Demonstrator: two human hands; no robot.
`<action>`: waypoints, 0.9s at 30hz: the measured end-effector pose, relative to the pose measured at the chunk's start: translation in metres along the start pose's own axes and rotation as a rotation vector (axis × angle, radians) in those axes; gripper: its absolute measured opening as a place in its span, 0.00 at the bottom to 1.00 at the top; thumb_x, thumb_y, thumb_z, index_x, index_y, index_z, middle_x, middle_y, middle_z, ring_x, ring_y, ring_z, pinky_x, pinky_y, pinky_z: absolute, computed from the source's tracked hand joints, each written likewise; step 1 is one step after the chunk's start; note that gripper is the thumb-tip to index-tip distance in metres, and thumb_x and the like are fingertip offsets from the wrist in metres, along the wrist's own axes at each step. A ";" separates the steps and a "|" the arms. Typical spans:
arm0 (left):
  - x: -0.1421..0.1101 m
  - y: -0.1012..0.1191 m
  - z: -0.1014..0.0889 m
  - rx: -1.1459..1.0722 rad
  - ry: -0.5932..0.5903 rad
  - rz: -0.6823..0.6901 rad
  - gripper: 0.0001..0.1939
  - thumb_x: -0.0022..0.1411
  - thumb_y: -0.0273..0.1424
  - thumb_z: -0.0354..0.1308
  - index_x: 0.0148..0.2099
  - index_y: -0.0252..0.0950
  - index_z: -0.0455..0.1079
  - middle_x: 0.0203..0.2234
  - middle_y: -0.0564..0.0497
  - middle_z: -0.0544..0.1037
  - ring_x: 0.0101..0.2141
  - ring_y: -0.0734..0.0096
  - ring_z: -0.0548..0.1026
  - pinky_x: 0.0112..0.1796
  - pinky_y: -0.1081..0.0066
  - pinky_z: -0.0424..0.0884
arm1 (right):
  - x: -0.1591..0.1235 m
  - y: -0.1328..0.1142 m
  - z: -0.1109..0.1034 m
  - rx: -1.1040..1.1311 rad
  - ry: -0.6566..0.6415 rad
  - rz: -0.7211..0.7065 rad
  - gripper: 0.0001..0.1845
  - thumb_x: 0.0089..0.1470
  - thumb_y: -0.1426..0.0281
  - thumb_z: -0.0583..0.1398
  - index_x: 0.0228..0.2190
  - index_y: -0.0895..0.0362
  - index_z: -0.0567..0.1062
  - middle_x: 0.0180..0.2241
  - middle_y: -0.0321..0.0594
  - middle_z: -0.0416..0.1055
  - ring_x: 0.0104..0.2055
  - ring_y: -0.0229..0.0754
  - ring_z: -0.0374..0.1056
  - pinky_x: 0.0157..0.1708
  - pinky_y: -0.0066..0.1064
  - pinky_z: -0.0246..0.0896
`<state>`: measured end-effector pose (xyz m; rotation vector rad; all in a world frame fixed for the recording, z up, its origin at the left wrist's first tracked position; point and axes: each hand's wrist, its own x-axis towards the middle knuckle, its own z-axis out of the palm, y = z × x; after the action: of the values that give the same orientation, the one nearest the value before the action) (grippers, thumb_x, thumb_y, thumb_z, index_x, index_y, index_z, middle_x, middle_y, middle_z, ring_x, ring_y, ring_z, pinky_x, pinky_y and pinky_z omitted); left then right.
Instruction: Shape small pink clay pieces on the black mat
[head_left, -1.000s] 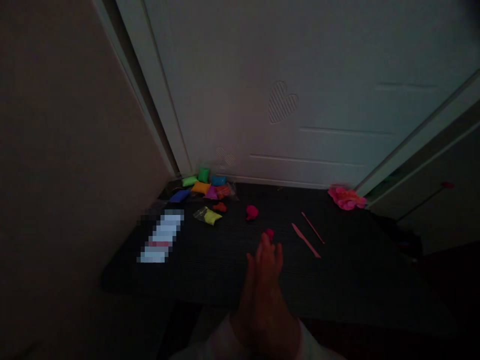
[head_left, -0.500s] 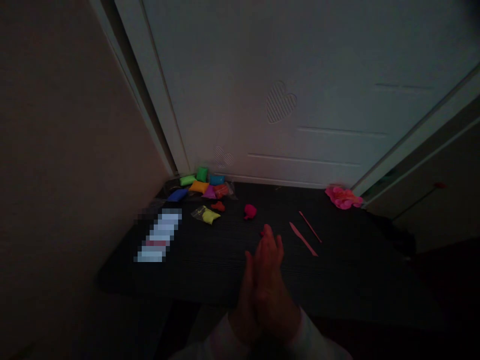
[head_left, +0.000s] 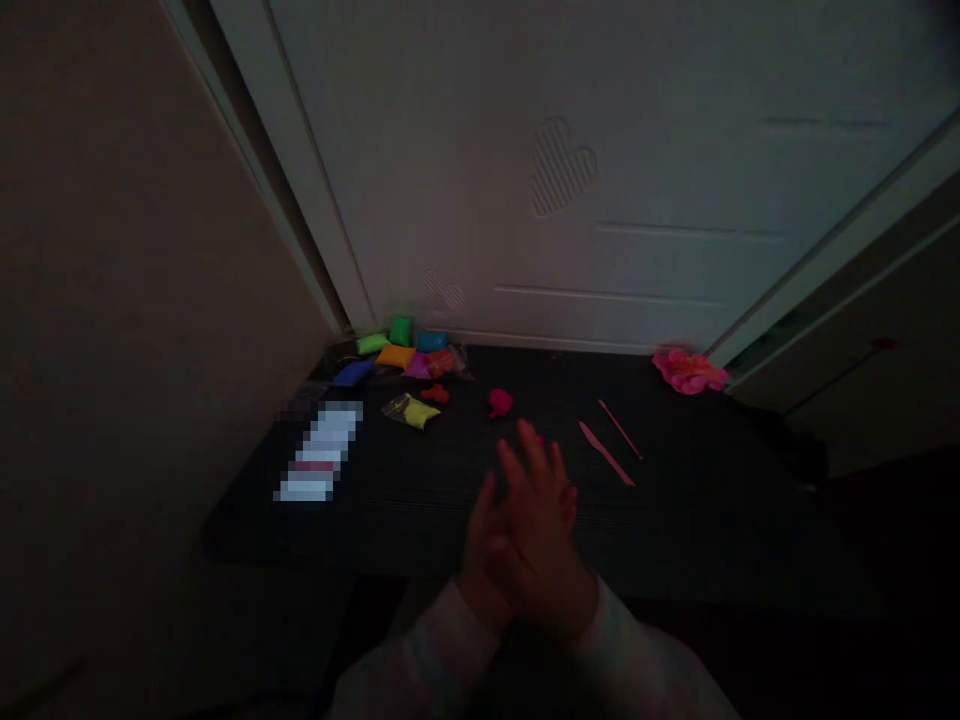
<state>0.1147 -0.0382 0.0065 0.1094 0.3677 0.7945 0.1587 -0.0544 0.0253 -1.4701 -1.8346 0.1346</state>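
My left hand (head_left: 480,560) and my right hand (head_left: 544,545) are pressed palm to palm above the front of the dark table. The right hand lies over the left, its fingers stretched and slightly spread. Part of the left hand shows behind it, with fingertips at the far side. Whatever may lie between the palms is hidden. A tiny pink bit (head_left: 541,440) shows just beyond my fingertips. Farther back sits a lump of pink modelling clay (head_left: 499,403). To the right lie a pink plastic clay knife (head_left: 606,454) and a thin pink stick tool (head_left: 620,430).
Several colourful clay packets, among them an orange one (head_left: 395,356), crowd the back left of the table (head_left: 712,520). Nearer are a yellow packet (head_left: 418,412) and an orange-red lump (head_left: 435,394). A blurred bright panel (head_left: 322,450) lies left. A pink petalled piece (head_left: 690,371) rests back right, by the white door (head_left: 450,150).
My right hand has turned and slid across the left; its fingers are more spread, and the palms are less aligned. The view has tilted slightly down. Table objects appear unmoved.
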 end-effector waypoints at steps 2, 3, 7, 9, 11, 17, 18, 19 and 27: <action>0.001 0.013 0.000 -0.083 0.047 -0.129 0.25 0.60 0.43 0.38 0.45 0.31 0.67 0.42 0.42 0.73 0.50 0.63 0.65 0.51 0.63 0.57 | -0.001 0.007 -0.014 0.112 0.130 -0.016 0.32 0.54 0.52 0.37 0.57 0.53 0.45 0.60 0.47 0.36 0.61 0.55 0.38 0.53 0.57 0.41; 0.000 0.018 0.000 -0.129 0.094 -0.114 0.24 0.61 0.41 0.38 0.41 0.29 0.69 0.37 0.42 0.75 0.46 0.64 0.70 0.50 0.65 0.59 | -0.004 0.011 -0.022 0.156 0.222 0.003 0.30 0.55 0.54 0.37 0.56 0.53 0.48 0.59 0.46 0.40 0.60 0.53 0.41 0.53 0.54 0.44; 0.001 0.024 0.005 -0.196 0.150 -0.036 0.23 0.62 0.39 0.39 0.37 0.26 0.70 0.29 0.43 0.77 0.34 0.67 0.76 0.44 0.66 0.65 | -0.022 0.026 -0.046 0.219 0.377 0.228 0.16 0.56 0.65 0.47 0.45 0.51 0.65 0.47 0.42 0.62 0.50 0.45 0.59 0.47 0.44 0.56; 0.002 0.022 0.008 -0.192 0.154 -0.005 0.23 0.62 0.38 0.39 0.38 0.26 0.69 0.29 0.43 0.77 0.34 0.67 0.76 0.43 0.66 0.66 | -0.031 0.029 -0.048 0.177 0.303 0.256 0.11 0.53 0.69 0.52 0.39 0.52 0.69 0.39 0.40 0.67 0.43 0.41 0.64 0.41 0.37 0.62; 0.005 0.021 0.009 -0.173 0.168 0.011 0.22 0.62 0.38 0.39 0.40 0.27 0.69 0.28 0.43 0.77 0.34 0.67 0.75 0.44 0.66 0.66 | -0.038 0.028 -0.043 0.142 0.169 0.217 0.08 0.51 0.71 0.55 0.36 0.53 0.70 0.35 0.39 0.68 0.38 0.39 0.65 0.37 0.33 0.64; 0.008 0.019 0.009 -0.048 0.212 0.059 0.26 0.61 0.42 0.38 0.35 0.27 0.71 0.29 0.42 0.77 0.35 0.66 0.75 0.47 0.65 0.63 | -0.039 0.015 -0.015 0.188 -0.033 0.252 0.10 0.50 0.71 0.57 0.37 0.54 0.71 0.33 0.39 0.67 0.36 0.38 0.65 0.36 0.32 0.63; 0.008 0.019 0.008 -0.021 0.212 0.073 0.27 0.61 0.43 0.37 0.35 0.27 0.71 0.30 0.42 0.77 0.35 0.66 0.75 0.47 0.65 0.62 | -0.037 0.015 -0.012 0.209 -0.037 0.274 0.09 0.49 0.70 0.58 0.36 0.54 0.71 0.33 0.39 0.67 0.36 0.39 0.65 0.36 0.32 0.63; 0.007 0.018 0.007 0.004 0.209 0.089 0.28 0.61 0.44 0.37 0.35 0.27 0.71 0.31 0.42 0.77 0.36 0.66 0.75 0.48 0.66 0.62 | -0.036 0.015 -0.010 0.236 -0.042 0.297 0.08 0.49 0.70 0.58 0.34 0.54 0.71 0.32 0.39 0.67 0.35 0.39 0.65 0.35 0.32 0.63; 0.023 0.041 -0.003 0.575 0.188 0.474 0.15 0.57 0.39 0.49 0.38 0.35 0.70 0.38 0.47 0.75 0.44 0.66 0.70 0.47 0.66 0.62 | -0.036 0.050 -0.014 0.576 0.036 0.649 0.08 0.45 0.65 0.60 0.30 0.53 0.73 0.31 0.37 0.71 0.34 0.39 0.66 0.35 0.31 0.61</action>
<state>0.1006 0.0065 0.0065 0.6831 0.7596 1.1512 0.2080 -0.0747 -0.0084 -1.5523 -1.0869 0.8671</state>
